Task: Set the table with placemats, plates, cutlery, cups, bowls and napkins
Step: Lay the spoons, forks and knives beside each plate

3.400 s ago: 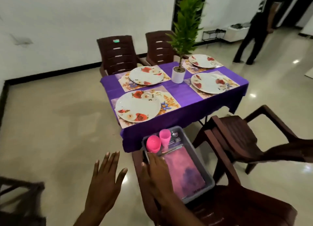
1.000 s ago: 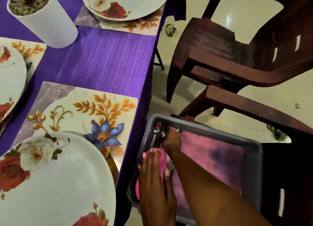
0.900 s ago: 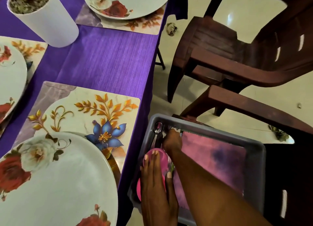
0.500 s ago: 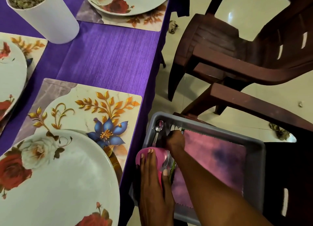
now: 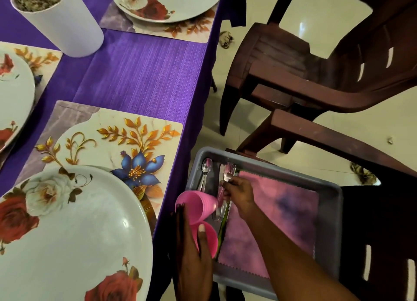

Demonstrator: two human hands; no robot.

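Mats & plates were down; I was at the cups & cutlery step. My left hand (image 5: 191,246) held the pink cup (image 5: 198,207) at the gray tray's (image 5: 329,212) left edge, fingers straight, thumb on the pink bowl (image 5: 208,238). My right hand (image 5: 238,193) pinched cutlery (image 5: 226,173) near the tray's far-left corner. Next, I think: lift both to the placemat (image 5: 135,129).

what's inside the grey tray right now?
In the grey tray: a pink napkin, a spoon, pink cups held by the left hand, and cutlery under the right hand. Arms hide the rest.
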